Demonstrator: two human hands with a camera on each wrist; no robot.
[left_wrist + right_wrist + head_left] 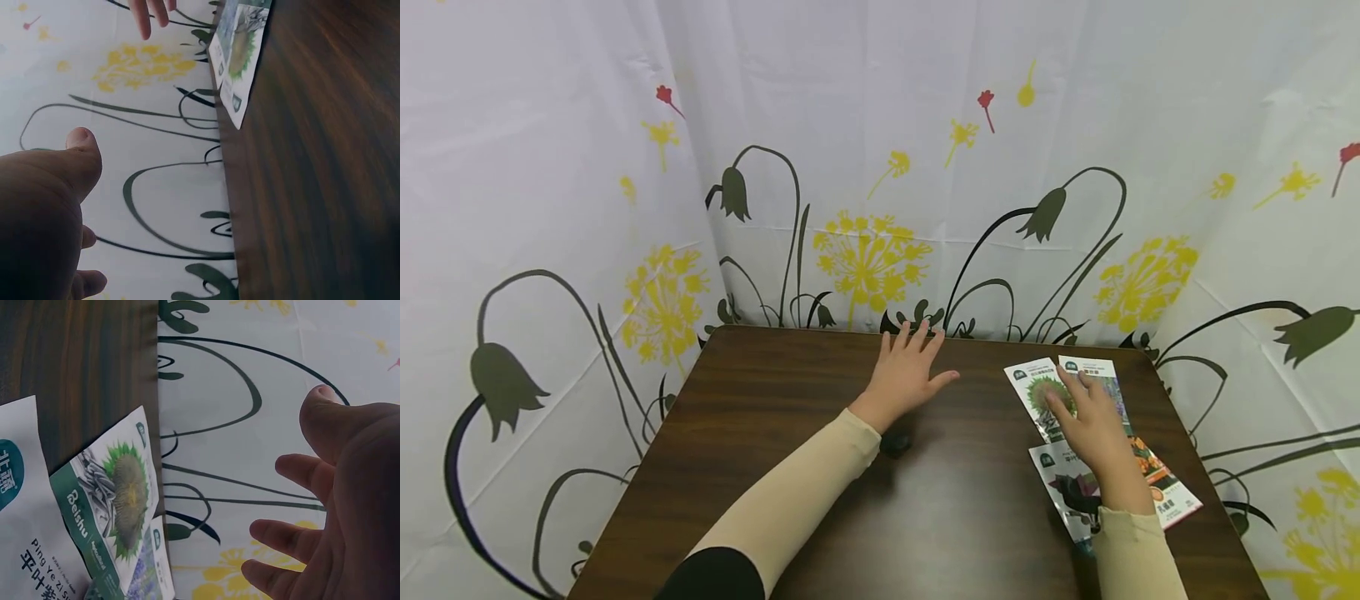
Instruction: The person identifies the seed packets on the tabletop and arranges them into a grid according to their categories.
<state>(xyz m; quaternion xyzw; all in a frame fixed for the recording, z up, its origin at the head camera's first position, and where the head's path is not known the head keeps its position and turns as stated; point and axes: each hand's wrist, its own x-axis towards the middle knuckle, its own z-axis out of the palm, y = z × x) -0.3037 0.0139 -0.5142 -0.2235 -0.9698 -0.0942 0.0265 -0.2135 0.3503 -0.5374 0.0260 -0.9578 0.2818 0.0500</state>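
Note:
Several seed packets lie overlapping at the right of the brown table. One shows a green spiky sunflower head (128,487), another purple flowers (1112,392). A white packet with a dark purple picture (1063,479) lies nearer, beside one with orange fruit (1165,487). Above these packets is my right hand (1093,421), fingers spread and holding nothing; in the right wrist view it appears raised off them. My left hand (904,377) is stretched out over the table's far middle, fingers apart, with nothing in it. In the left wrist view its thumb (81,150) points away from the packets' edge.
The dark wood table (970,517) ends at a far edge against a white curtain (880,108) printed with flowers, which also hangs at both sides. A small black object (895,443) shows on the table just below my left wrist.

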